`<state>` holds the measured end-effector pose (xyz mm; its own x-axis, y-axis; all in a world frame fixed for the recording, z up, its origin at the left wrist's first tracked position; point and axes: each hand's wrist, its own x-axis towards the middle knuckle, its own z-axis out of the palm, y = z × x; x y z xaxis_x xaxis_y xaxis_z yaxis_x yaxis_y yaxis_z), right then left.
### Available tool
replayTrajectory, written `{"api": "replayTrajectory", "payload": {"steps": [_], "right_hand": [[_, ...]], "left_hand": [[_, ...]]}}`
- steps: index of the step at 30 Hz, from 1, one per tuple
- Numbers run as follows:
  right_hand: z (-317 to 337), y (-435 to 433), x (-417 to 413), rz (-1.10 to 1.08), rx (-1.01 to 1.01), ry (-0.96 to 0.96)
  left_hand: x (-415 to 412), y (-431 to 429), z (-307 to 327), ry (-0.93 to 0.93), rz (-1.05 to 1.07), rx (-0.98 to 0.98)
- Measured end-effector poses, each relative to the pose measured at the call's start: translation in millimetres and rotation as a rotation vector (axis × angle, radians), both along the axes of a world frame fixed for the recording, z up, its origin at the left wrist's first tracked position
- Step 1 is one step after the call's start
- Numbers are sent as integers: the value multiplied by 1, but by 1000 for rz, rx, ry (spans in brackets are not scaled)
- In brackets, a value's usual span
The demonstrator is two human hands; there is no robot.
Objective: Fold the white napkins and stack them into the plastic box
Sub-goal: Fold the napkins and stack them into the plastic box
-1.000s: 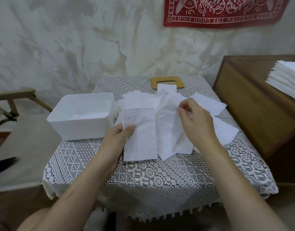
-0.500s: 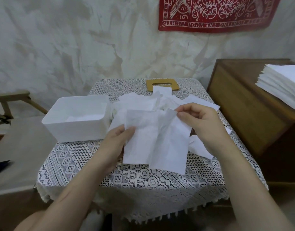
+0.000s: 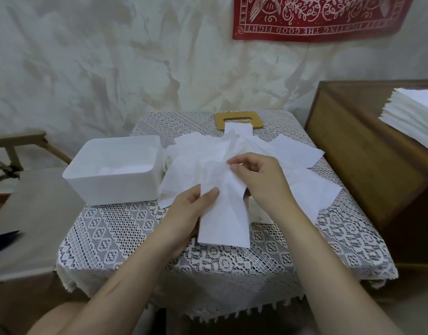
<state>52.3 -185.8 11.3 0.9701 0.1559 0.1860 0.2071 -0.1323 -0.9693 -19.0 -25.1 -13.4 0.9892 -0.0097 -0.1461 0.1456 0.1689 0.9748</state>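
A white napkin (image 3: 223, 213), folded into a narrow strip, hangs between my hands above the lace-covered table (image 3: 125, 235). My left hand (image 3: 191, 211) grips its left edge with the thumb on top. My right hand (image 3: 261, 182) pinches its upper right corner. Several loose white napkins (image 3: 302, 170) lie spread behind and to the right. The white plastic box (image 3: 116, 187) stands at the table's left with folded napkins (image 3: 125, 168) inside.
A wooden lid with a slot (image 3: 239, 120) lies at the table's far edge. A wooden cabinet (image 3: 367, 160) on the right carries a tall stack of napkins (image 3: 413, 112). A chair (image 3: 19, 184) stands to the left.
My right hand has carried the napkin's right half leftward over the left half, so the held napkin went from an open sheet to a narrow folded strip. My left hand kept its grip.
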Motion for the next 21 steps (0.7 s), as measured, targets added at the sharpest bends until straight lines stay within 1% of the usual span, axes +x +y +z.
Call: {"api": "replayTrajectory", "payload": {"steps": [2,5,7,9,12,13,16,18,21], "right_hand": [[-3,1,2,-33,-27,-8],[-8,-2,3,-162,-144,-72],[-7,-8,-3,-191,-131,-63],[-6,-13,-11,-127,-89,35],[-6,-17,-21,43,-74,272],[-7,-17,-23,98,-74,323],[-13,-18,-26,155,-29,344],[-15,-17,-26,133,-13,337],[-17,-17,-24,73,-56,322]], "left_hand": [[0,2,-4,-10,16,17],[1,2,-3,-8,43,-10],[1,4,-2,-8,63,-41],[2,7,0,-12,76,-61],[3,9,3,-20,86,-82],[3,9,4,-23,87,-86],[4,8,2,-11,90,-55],[4,8,-1,3,104,9],[7,10,-5,23,167,50]]}}
